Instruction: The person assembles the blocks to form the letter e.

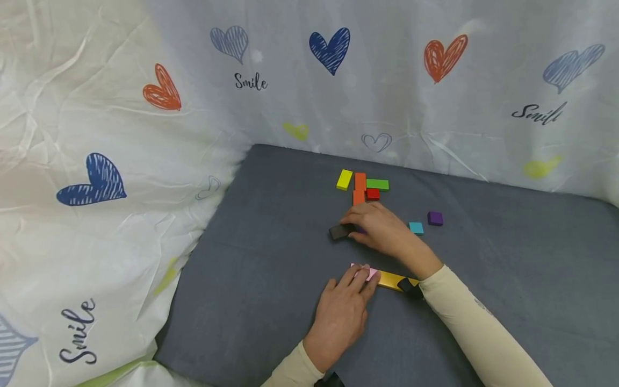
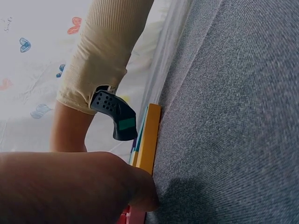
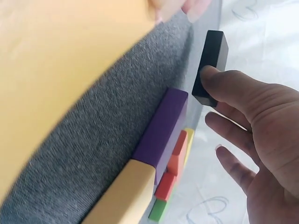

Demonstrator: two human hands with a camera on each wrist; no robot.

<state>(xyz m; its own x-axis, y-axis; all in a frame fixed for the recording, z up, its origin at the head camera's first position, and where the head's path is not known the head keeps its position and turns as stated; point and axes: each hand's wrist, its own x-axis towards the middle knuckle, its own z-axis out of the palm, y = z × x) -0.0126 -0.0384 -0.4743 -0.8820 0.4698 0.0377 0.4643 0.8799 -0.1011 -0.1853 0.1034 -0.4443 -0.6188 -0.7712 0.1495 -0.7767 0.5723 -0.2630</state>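
In the head view my right hand [image 1: 374,228] reaches over the middle of the grey cloth and holds a black block [image 1: 340,231] at one end. The right wrist view shows the thumb on the black block's [image 3: 210,67] face, the block raised and tilted. Below it lies a purple block [image 3: 161,128] against a tan block [image 3: 124,193]. My left hand [image 1: 340,312] rests its extended fingers on a pink block [image 1: 371,274]. End to end with the pink one lies a long orange-yellow block [image 1: 389,280], partly hidden by the right wrist's black camera.
Farther back are yellow [image 1: 344,180], green [image 1: 379,185] and red [image 1: 373,194] blocks, beside two orange blocks [image 1: 360,181]. A light-blue block [image 1: 416,228] and a purple one [image 1: 435,218] lie right of my right hand. A printed white sheet [image 1: 290,102] rises behind.
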